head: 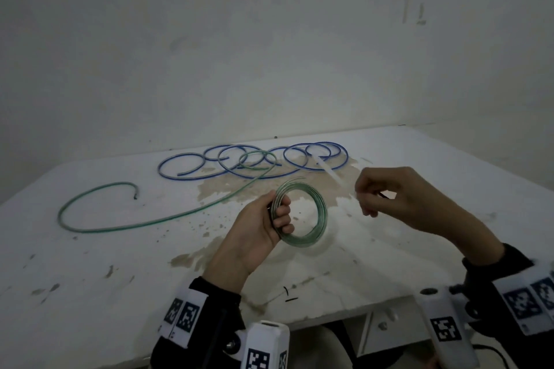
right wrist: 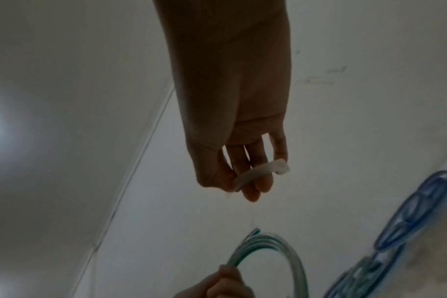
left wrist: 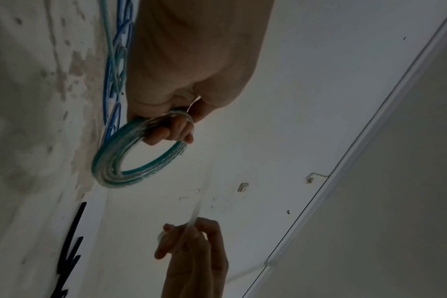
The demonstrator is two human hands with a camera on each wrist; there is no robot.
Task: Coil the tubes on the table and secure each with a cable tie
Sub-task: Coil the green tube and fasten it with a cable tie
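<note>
My left hand grips a tight coil of green-striped clear tube above the middle of the table; in the left wrist view the fingers curl through the coil. To its right, my right hand pinches a white cable tie, apart from the coil. The tie's thin strip stands up from that hand in the left wrist view. A loose green tube sprawls on the table's left. A long blue tube lies in open loops at the back.
The white table is stained brown around its middle and flecked with chipped paint. A bare wall rises behind its far edge. Another white cable tie lies by the blue loops. Two short black marks sit near the front edge.
</note>
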